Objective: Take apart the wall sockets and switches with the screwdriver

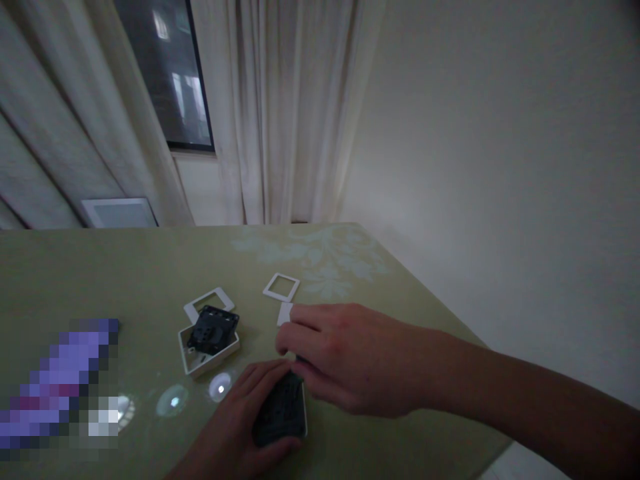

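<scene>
My left hand [250, 413] is wrapped round a wall switch or socket module [281, 412] on the table, its black back facing up and a white edge showing along the right side. My right hand [335, 360] is pinched closed at the module's upper end, close to my left fingertips. A small dark bit shows under its fingers, too hidden to name. Just beyond the right fingers lies a small white plate [285, 314], partly covered by them. Farther left, a second black module [214, 329] rests tilted in a white open box [210, 363].
One white frame [228, 297] leans behind the box; another white square frame [281, 299] lies farther back. A blurred-out purple object [60, 380] is at the left. The green table [150, 267] reflects round lights, with curtains [280, 120] behind and a wall [500, 167] on the right.
</scene>
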Demonstrator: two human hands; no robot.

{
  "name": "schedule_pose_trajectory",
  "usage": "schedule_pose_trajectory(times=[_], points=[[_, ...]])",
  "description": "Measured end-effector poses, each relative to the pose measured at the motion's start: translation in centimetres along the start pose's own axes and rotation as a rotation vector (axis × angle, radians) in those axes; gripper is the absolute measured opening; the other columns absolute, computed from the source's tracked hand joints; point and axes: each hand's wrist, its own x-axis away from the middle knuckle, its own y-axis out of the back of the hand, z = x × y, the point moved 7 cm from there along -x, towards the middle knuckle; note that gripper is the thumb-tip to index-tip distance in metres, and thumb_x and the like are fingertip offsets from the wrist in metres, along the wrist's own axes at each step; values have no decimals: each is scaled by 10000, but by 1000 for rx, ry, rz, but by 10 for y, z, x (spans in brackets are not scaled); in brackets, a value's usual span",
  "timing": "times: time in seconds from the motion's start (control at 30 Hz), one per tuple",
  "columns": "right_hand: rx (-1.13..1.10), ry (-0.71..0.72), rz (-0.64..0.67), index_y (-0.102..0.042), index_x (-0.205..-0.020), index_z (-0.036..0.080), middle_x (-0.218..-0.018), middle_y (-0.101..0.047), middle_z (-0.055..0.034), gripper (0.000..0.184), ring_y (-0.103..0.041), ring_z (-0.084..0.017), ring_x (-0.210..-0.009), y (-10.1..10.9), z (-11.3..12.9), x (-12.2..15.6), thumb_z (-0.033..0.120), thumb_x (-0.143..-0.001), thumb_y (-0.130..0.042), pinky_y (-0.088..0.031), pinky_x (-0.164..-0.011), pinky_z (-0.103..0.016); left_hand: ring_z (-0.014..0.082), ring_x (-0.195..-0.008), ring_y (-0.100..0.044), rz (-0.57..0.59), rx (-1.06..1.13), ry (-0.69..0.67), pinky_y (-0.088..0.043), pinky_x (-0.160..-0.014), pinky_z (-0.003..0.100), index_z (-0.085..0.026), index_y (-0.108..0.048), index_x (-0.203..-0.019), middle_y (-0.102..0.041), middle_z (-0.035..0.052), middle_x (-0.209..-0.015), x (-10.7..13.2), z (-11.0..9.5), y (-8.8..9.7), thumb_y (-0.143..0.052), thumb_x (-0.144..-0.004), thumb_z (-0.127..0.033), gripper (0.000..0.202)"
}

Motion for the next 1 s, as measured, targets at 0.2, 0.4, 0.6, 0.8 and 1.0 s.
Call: schedule_pose_trajectory(times=[0.2,0.4,0.6,0.8,1.0], points=[[13,-155,-15,-637,-1182,155,-1079,-758,-107,228,-715,-259,-891,-1,-12,2,350,-1099,-552,-551,-787,-365,387,-1328,-698,33,25,15,-604,-1116,526,-356,-589,-1572,-717,104,-1496,-2,0,-2,-939,-794,-342,852],[-145,-10,-95,-593,-1343,162,-1278,-727,-123,409,-706,-256,-1106,2,4,2,237,-955,-701,-565,-967,-367,388,-1333,-697,27,45,-9,-605,-1119,520,-368,-597,-1564,-719,94,-1499,0,3,-2,-939,-800,-351,838],[-62,-128,-121,-586,-1280,189,-1234,-747,-121,212,-739,-253,-1005,-3,-10,0,258,-1079,-597,-579,-859,-373,399,-1356,-681,36,-17,-1,-618,-1108,530,-364,-547,-1587,-697,106,-1522,0,3,-3,-944,-781,-316,900],[-37,-171,-121,-618,-1227,184,-1134,-769,-118,233,-738,-280,-940,1,-15,1,345,-1060,-634,-573,-805,-398,399,-1366,-672,53,-18,-21,-607,-1120,548,-371,-508,-1602,-679,109,-1542,-1,1,-5,-950,-780,-343,934],[-71,56,-99,-591,-1314,202,-1220,-735,-91,341,-696,-249,-1060,2,6,0,198,-980,-659,-547,-873,-353,406,-1333,-690,-5,-20,-90,-603,-1114,557,-367,-540,-1587,-712,113,-1498,-1,-9,5,-929,-827,-466,859]])
